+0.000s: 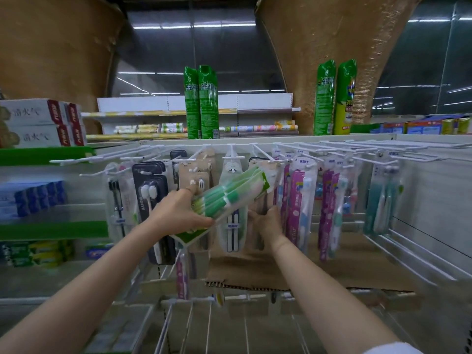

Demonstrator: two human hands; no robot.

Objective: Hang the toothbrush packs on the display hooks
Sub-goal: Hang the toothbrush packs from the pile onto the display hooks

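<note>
My left hand [178, 213] grips a green toothbrush pack [229, 195], held tilted with its top end pointing up and right toward a white display hook [265, 155]. My right hand [268, 223] is lower and further in, fingers closed on the bottom of a brown-carded pack [260, 205] that hangs on the rack. Other toothbrush packs hang in a row: black ones [150, 185] at the left, purple ones [296, 198] and teal ones [380, 200] to the right.
Several bare white hooks [357, 149] stick out at the upper right. Green spray cans [201, 103] stand on the top shelf. Toothpaste boxes [38, 123] fill the shelves at the left. A cardboard sheet [306, 267] lies on the wire shelf below the rack.
</note>
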